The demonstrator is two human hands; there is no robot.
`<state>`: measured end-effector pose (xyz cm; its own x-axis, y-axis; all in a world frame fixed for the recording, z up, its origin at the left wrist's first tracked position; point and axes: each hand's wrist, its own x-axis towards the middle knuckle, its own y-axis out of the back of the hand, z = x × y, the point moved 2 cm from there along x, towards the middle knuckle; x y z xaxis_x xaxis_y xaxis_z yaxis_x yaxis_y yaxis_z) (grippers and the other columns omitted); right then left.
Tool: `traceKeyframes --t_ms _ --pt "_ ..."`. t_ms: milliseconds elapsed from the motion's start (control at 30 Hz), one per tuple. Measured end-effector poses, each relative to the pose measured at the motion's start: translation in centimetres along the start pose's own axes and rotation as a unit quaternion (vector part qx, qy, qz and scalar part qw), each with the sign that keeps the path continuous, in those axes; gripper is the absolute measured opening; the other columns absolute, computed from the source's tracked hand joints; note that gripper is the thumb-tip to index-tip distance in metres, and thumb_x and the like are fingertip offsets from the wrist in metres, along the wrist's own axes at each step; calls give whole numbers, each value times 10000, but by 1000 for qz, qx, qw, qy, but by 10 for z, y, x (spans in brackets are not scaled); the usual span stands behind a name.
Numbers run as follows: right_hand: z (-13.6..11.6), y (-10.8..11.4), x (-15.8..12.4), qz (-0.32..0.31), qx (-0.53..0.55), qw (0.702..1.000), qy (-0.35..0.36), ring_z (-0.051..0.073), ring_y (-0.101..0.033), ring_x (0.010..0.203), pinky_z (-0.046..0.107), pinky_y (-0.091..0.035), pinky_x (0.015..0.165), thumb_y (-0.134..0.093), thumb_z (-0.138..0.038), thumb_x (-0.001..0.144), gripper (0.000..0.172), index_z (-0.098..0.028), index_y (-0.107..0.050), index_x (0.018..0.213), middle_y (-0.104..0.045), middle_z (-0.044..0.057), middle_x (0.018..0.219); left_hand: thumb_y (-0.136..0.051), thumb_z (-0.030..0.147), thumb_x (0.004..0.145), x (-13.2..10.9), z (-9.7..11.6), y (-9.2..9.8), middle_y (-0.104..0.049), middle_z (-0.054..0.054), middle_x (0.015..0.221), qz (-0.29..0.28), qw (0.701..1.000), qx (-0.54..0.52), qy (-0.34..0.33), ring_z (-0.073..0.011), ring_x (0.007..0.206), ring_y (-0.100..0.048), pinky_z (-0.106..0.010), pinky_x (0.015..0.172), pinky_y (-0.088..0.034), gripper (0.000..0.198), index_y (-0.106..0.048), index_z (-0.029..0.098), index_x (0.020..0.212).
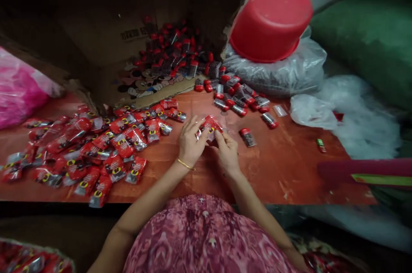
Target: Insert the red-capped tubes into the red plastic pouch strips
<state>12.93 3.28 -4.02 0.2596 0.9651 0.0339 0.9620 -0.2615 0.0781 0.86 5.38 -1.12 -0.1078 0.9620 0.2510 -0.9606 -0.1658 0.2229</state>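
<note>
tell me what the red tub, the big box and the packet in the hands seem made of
Tub: probably moulded plastic, smooth and red with a soft sheen.
Box: cardboard by the look, matte brown, with ragged torn edges and printed characters inside.
Packet: likely thin plastic film printed red, going by its glossy highlights; the exact kind stays open.

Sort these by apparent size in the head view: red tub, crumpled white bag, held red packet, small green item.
Largest to smallest:
1. Red tub
2. Crumpled white bag
3. Held red packet, partly hidden
4. Small green item
</note>
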Motion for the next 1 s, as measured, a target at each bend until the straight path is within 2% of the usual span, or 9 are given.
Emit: traceKeyframes --t_ms 67,133,233,367,533,733,800,867,1000 --pt "-1 2 -1 29 9 1000 1 116 -495 562 272 -466 591 -494 -482 809 349 -181 -575 652 -558 -15 608 -696 321 682 -2 -6 2 -677 -62 835 6 994 -67 89 -250 889 -601 -377 849 -434 143 -709 238 798" --pt "-4 3 -2 41 -4 999 7 120 -495 560 266 -454 584 -512 -467 799 344 -176 -579 627 -559 -10 584 -729 369 635 -4 -10 -1 -599 -30 590 -42 971 -140 190 -196 660 -579 -320 680 -455 171 -679 206 624" --pt "-7 1 -4 36 -42 998 21 111 -446 504 241 -393 505 -524 -463 782 369 -172 -550 557 -510 -20 509 -741 418 592 -9 -7 -8 -563 -6 512 -73 935 -218 270 -134 526 -513 -275 562 -429 273 -640 170 537" --pt "-4 3 -5 66 -60 995 43 92 -351 464 222 -300 440 -508 -451 791 396 -181 -470 504 -400 -43 467 -769 443 522 -15 -1 -21 -583 -3 506 -39 914 -268 302 -97 496 -495 -242 544 -409 333 -636 138 512" --pt "2 7 -1 97 -56 992 58 95 -350 472 228 -310 457 -509 -421 796 363 -185 -464 524 -394 -45 487 -795 456 469 -21 2 -33 -638 -13 582 -39 853 -377 359 -102 562 -558 -236 609 -439 359 -667 141 582" --pt "-3 6 -3 72 -81 992 64 95 -335 452 224 -303 435 -458 -450 821 431 -200 -382 478 -351 -46 459 -822 436 421 -14 4 -32 -646 -12 569 -51 857 -357 368 -93 549 -554 -227 607 -440 384 -670 125 588" --pt "-5 14 0 59 -118 988 76 106 -368 464 229 -321 454 -369 -455 867 453 -200 -401 494 -384 -33 472 -829 434 397 -10 6 -31 -651 -10 573 -61 855 -347 381 -86 531 -551 -217 581 -433 398 -664 123 584" --pt "-5 34 6 66 -195 973 101 134 -465 560 251 -383 552 -306 -442 897 449 -189 -506 583 -509 5 567 -839 421 366 -6 6 -29 -657 -7 579 -60 850 -334 402 -82 529 -560 -197 549 -418 411 -658 125 586" --pt "1 94 21 146 -426 889 84 228 -528 844 356 -391 778 -424 -466 850 372 -148 -614 886 -637 116 912 -845 400 361 -4 3 -24 -668 9 612 -50 847 -314 426 -66 534 -566 -168 518 -402 431 -662 134 647"
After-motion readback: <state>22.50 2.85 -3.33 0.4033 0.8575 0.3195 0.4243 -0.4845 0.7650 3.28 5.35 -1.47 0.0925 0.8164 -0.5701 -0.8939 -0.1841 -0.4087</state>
